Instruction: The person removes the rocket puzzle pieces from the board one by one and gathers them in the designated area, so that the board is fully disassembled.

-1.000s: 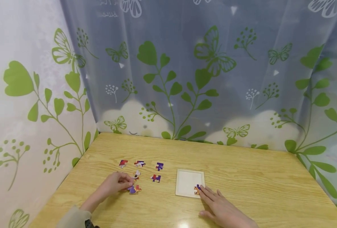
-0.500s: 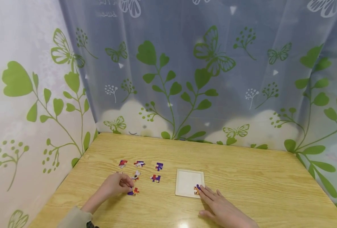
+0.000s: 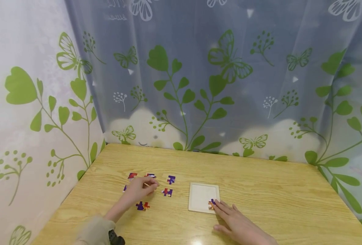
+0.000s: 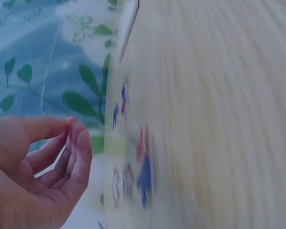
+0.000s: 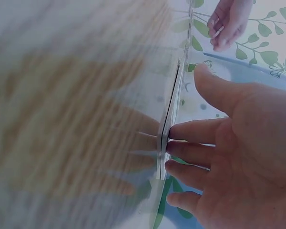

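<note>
My left hand (image 3: 141, 189) hovers over the loose jigsaw pieces at the left of the table, its fingers loosely bent. In the left wrist view its thumb tip overlaps the fingertips (image 4: 78, 129), and no piece shows between them. Below the hand lies a purple and orange-red jigsaw piece (image 3: 142, 206). My right hand (image 3: 237, 223) has its fingers straight, the tips at the right edge of a square puzzle tray (image 3: 196, 207). One purple and orange jigsaw piece (image 3: 211, 204) lies in the tray's lower right corner, right at those fingertips.
More jigsaw pieces lie around the left hand: a red one (image 3: 132, 176), a purple one (image 3: 171, 179) and a red and purple one (image 3: 167, 192). Others are partly hidden by the hand. Behind the wooden table (image 3: 260, 180) hangs a patterned curtain (image 3: 184, 112).
My left hand has left the purple and orange-red piece on the table and moved up and to the right over other pieces. The right hand and tray stay put.
</note>
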`<control>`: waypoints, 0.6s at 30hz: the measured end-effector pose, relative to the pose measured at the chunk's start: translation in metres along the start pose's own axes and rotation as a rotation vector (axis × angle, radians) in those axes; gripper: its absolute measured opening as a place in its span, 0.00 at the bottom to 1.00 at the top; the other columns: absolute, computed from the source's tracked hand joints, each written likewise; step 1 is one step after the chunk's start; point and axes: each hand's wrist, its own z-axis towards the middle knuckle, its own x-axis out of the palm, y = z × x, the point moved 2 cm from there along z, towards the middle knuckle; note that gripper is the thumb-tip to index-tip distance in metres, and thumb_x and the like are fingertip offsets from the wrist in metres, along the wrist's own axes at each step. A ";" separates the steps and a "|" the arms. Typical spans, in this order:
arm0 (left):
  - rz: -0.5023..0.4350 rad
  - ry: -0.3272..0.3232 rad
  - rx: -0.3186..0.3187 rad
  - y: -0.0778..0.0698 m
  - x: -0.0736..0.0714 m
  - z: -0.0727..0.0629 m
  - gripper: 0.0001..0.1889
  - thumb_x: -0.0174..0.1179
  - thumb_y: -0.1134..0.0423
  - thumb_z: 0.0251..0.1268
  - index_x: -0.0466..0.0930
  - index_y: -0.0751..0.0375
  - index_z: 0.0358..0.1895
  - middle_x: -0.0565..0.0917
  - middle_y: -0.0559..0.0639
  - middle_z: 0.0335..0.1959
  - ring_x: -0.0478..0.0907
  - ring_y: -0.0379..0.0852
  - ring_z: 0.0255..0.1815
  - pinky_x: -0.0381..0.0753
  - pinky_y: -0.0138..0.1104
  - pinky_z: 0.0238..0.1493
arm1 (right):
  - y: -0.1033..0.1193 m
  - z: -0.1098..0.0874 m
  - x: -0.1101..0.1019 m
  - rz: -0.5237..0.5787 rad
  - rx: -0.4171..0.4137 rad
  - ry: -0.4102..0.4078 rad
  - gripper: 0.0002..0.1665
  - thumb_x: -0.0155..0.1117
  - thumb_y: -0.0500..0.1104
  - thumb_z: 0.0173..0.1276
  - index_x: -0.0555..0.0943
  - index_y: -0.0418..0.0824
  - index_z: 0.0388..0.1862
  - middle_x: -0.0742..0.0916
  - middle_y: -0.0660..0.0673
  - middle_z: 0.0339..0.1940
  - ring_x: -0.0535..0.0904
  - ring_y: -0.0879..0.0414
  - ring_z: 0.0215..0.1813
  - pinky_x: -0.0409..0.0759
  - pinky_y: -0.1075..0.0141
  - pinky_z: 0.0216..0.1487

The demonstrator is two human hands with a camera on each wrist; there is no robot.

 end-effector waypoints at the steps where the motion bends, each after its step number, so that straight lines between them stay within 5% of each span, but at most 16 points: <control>1: -0.012 0.010 0.011 -0.004 0.005 0.003 0.08 0.62 0.62 0.74 0.87 0.62 0.44 0.86 0.53 0.32 0.83 0.49 0.31 0.78 0.30 0.27 | 0.000 0.000 0.000 -0.001 -0.001 -0.001 0.43 0.52 0.60 0.79 0.59 0.34 0.80 0.64 0.34 0.79 0.59 0.32 0.77 0.57 0.29 0.68; 11: -0.028 0.111 0.147 -0.038 0.050 0.024 0.08 0.63 0.62 0.72 0.87 0.63 0.44 0.87 0.49 0.36 0.84 0.48 0.31 0.80 0.30 0.28 | 0.001 0.001 0.000 0.006 0.006 -0.002 0.42 0.52 0.60 0.79 0.60 0.33 0.79 0.64 0.33 0.79 0.59 0.31 0.77 0.57 0.28 0.68; 18: -0.026 0.146 0.179 -0.054 0.071 0.033 0.06 0.63 0.64 0.71 0.87 0.62 0.41 0.87 0.50 0.35 0.84 0.44 0.30 0.80 0.27 0.29 | 0.001 -0.001 -0.002 -0.002 0.022 -0.006 0.42 0.52 0.60 0.79 0.62 0.34 0.79 0.64 0.34 0.80 0.58 0.32 0.78 0.57 0.29 0.69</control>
